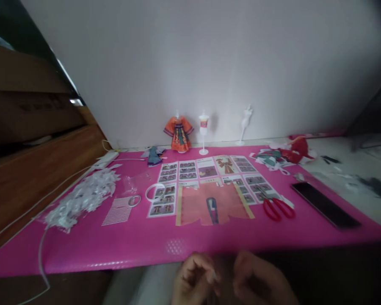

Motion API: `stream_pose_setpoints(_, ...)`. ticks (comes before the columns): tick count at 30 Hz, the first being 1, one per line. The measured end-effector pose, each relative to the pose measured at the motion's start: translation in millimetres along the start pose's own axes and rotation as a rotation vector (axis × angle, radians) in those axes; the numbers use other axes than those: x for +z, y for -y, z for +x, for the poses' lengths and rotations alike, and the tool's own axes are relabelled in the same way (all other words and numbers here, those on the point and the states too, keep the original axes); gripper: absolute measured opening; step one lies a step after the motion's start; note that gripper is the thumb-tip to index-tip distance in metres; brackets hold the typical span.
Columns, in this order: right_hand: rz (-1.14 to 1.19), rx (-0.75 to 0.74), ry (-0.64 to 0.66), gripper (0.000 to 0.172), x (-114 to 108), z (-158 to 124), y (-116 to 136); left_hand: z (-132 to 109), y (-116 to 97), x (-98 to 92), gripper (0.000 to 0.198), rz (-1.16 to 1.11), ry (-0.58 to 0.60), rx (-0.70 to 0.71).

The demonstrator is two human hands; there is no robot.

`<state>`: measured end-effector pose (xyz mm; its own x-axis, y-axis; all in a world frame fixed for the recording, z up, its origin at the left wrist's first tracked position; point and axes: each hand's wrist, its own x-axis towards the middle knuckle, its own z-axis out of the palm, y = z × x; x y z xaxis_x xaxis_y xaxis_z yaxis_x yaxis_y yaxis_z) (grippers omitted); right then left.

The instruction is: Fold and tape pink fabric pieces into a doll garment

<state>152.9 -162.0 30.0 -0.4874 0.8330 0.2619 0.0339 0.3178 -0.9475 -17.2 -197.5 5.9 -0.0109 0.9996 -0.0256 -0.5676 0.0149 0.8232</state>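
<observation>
Just below the table's front edge, my left hand (195,277) is closed, thumb and fingertips pinched together. A tiny pale bit shows at its fingertips, too small to name. To its right, my right hand (262,279) is blurred with fingers curled inward; what it pinches, if anything, cannot be made out. Nearest to both hands on the table lies a cut piece of orange fabric (193,205) with yellowish side strips. A dark blue teardrop-shaped trim piece (212,209) rests on that fabric. Beneath the fabric spreads a printed instruction sheet (168,173).
Red-handled scissors (278,209) and a black phone (325,205) lie right on the pink table (139,245). Left are white tape rolls (155,192), a bead sheet (117,211) and a crumpled white bundle (82,197). Behind stand a dressed mini mannequin (179,133) and fabric scraps (285,153).
</observation>
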Motion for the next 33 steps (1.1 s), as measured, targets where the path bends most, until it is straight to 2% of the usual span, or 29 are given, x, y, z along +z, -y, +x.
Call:
stream_pose_setpoints(4,0.042,-0.034,0.018,0.017,-7,5,10,2,11,0.7,0.031,-0.101,0.148,-0.208)
stream_pose_setpoints(9,-0.045,-0.069,0.029,0.016,-8,6,8,5,19,1.6,0.030,-0.159,0.202,-0.336)
stream_pose_setpoints(16,-0.225,-0.140,-0.006,0.017,-14,7,10,5,12,13.8,0.029,-0.212,0.184,-0.382)
stream_pose_setpoints(21,-0.273,-0.195,-0.016,0.025,-14,8,14,7,4,15.9,0.033,-0.076,0.168,-0.432)
stream_pose_setpoints(24,-0.298,-0.185,-0.046,0.027,-14,8,17,9,4,14.9,0.037,-0.059,0.195,-0.471)
stream_pose_setpoints(26,-0.319,-0.231,-0.042,0.025,-14,8,18,10,5,15.6,0.039,-0.065,0.224,-0.493)
stream_pose_setpoints(29,-0.339,-0.352,0.004,0.022,-15,9,17,7,6,19.5,0.033,-0.121,0.194,-0.493)
stream_pose_setpoints(33,-0.393,-0.383,-0.009,0.018,-15,10,16,2,10,23.4,0.027,-0.278,0.144,-0.490)
